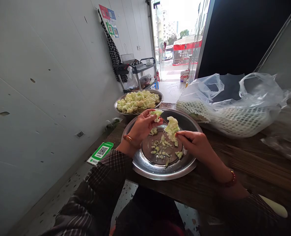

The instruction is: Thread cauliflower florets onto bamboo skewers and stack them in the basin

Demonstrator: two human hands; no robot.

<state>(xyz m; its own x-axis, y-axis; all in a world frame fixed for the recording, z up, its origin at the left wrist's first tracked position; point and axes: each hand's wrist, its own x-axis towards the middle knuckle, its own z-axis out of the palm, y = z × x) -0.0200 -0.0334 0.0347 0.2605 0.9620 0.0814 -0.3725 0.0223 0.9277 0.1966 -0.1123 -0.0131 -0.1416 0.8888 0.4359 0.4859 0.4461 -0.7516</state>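
Note:
My left hand [145,124] is closed on a small pale green cauliflower floret [156,114], above the left side of a wide metal basin [160,174]. To its right, my right hand [190,141] pinches a larger cauliflower piece [172,128] by its lower edge, over the basin. A thin stick [164,121] shows between the two pieces; where its ends lie is hard to see. Several cut stems and crumbs [163,142] lie on the basin's bottom. Behind it stands a second metal bowl [116,105] heaped with cauliflower florets [138,101].
On the right of the wooden table [184,190] lie a plastic bag [243,114] with net-wrapped produce, a bundle of thin sticks [260,164] and a pale handle [274,206]. A QR card [101,152] is at the left edge. A cart [137,68] stands behind.

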